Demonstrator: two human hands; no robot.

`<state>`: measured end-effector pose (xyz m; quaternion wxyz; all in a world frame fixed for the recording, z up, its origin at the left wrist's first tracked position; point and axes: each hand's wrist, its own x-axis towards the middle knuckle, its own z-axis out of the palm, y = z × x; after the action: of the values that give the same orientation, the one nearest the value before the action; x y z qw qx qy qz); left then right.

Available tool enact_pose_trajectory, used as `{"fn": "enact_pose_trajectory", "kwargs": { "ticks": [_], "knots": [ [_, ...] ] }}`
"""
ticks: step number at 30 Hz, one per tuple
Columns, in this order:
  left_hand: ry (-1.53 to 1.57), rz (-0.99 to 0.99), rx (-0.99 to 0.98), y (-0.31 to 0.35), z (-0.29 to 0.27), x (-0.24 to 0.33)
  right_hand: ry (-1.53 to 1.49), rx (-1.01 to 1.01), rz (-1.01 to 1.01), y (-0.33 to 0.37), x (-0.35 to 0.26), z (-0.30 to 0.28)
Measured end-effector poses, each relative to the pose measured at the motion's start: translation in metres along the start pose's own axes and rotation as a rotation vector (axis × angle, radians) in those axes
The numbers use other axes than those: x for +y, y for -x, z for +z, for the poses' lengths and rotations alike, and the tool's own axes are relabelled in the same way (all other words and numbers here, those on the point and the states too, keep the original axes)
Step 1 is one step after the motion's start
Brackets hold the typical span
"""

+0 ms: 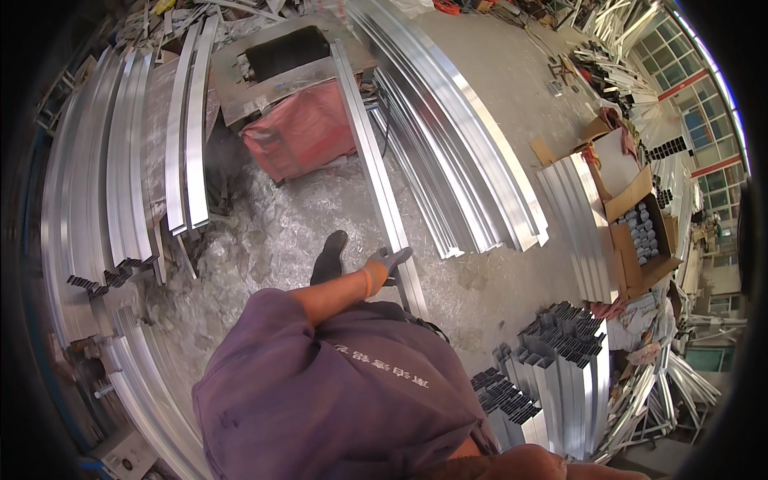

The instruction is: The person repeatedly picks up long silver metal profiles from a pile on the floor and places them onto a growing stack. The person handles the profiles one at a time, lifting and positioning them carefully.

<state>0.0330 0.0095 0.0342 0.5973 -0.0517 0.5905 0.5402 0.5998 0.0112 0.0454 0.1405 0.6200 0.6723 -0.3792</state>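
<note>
My left hand [385,269], in a grey and orange work glove, is closed round a long silver aluminium profile [376,176] near its close end. The profile runs away from me, and its far part passes beside a red bag-like bundle [300,132]. My left arm reaches across in front of my purple shirt. Of my right side, only a blurred patch of skin or sleeve shows at the lower edge. The right hand itself cannot be seen. A dark shoe [330,254] of mine stands left of the glove.
Long profiles [472,152] lie stacked at the right, others [104,168] at the left. Bundled profiles [564,344] stand at the lower right. An open cardboard box [640,232] holds grey pieces. Behind the red bundle is a black roll [286,54]. Crumpled clear film [240,240] covers the floor.
</note>
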Motion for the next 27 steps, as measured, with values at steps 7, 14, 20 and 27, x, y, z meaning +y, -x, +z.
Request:
{"fn": "enact_pose_trajectory", "kwargs": {
  "ticks": [7, 14, 20, 27],
  "knots": [
    [0.182, -0.052, -0.143, -0.013, -0.016, -0.015, -0.097, 0.379, -0.081, -0.010, 0.009, -0.015],
    [0.630, -0.159, -0.556, -0.009, -0.021, -0.006, -0.141, 0.385, -0.195, -0.003, -0.029, -0.063],
    [0.738, 0.068, -0.681, -0.017, -0.004, 0.018, -0.234, 0.098, -0.002, -0.009, 0.032, -0.069],
    [0.766, 0.085, -0.648, -0.033, 0.002, 0.037, 0.003, -0.038, 0.130, 0.003, 0.009, -0.060]
  ]
}}
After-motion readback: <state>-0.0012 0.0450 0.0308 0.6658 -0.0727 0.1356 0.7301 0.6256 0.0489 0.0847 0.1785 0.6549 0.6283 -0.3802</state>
